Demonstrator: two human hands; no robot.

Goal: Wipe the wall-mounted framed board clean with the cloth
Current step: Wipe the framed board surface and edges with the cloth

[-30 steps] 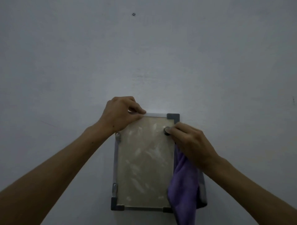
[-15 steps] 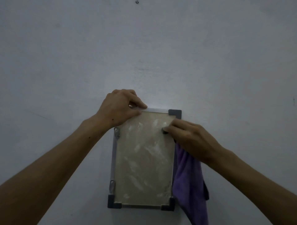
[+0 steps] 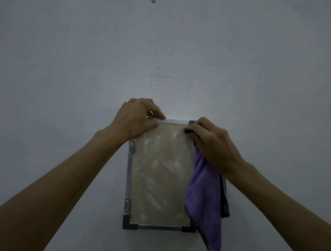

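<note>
A small framed board (image 3: 159, 179) hangs on the wall, its beige face smeared with white streaks and its metal frame fitted with dark corner caps. My left hand (image 3: 138, 119) grips the board's top left corner, fingers curled over the top rail. My right hand (image 3: 213, 143) is at the top right corner, fingertips pinching a small dark round piece (image 3: 187, 131) on the board's face. A purple cloth (image 3: 206, 200) hangs down from under that hand's palm, covering the board's right edge.
A plain pale wall (image 3: 179, 53) fills the view, with a small screw (image 3: 153, 1) at the top edge. Metal brackets (image 3: 132, 145) fix the board's left side to the wall.
My right hand has slid up with the dark piece from lower on the board's face to the top right corner. The left hand has kept its hold on the top left corner.
</note>
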